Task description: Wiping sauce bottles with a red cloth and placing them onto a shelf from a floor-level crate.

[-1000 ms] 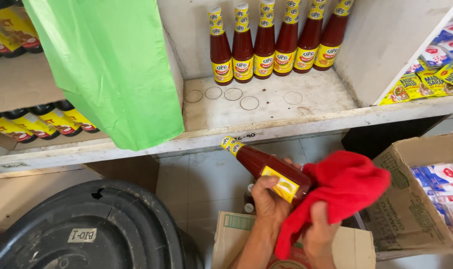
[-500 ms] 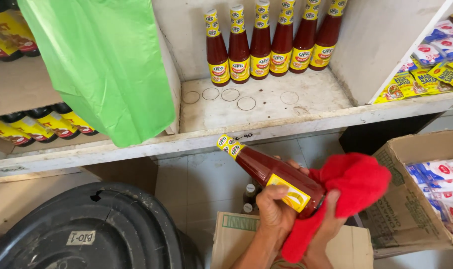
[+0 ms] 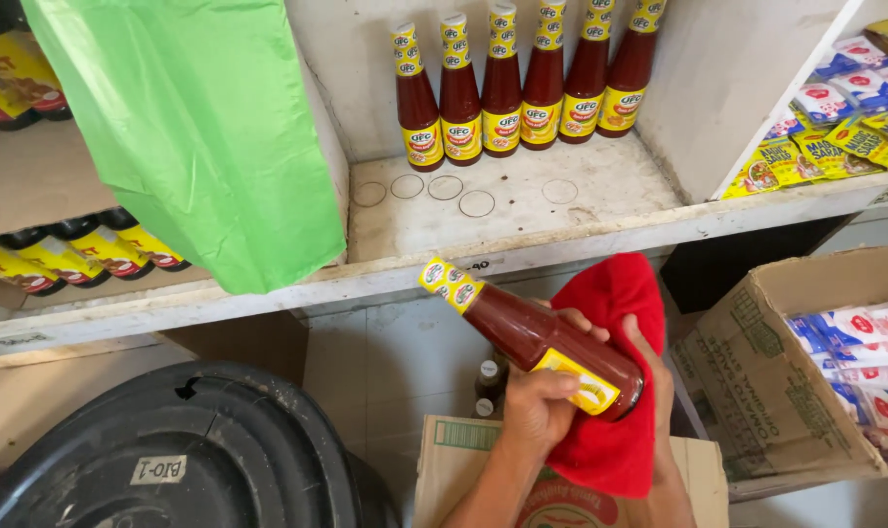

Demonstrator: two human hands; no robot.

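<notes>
**Bottle tipped flatter against the red cloth**

Since the earlier frame, the sauce bottle (image 3: 546,342) has been tipped lower and the red cloth (image 3: 610,372) drawn up behind it. The left hand (image 3: 537,411) is clamped around the labelled base; the right hand (image 3: 649,376), fingers closed on the cloth, is pressed just behind. The long axis runs up-left from the fingers, yellow cap leading. Dark red glass and a yellow label are seen. Farther off, five matching shelf bottles (image 3: 502,88) stand upright.

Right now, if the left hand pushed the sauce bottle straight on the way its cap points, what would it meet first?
Probably the front edge of the white shelf, just above the yellow-capped red sauce bottle in the left hand; depth is unclear.
</notes>
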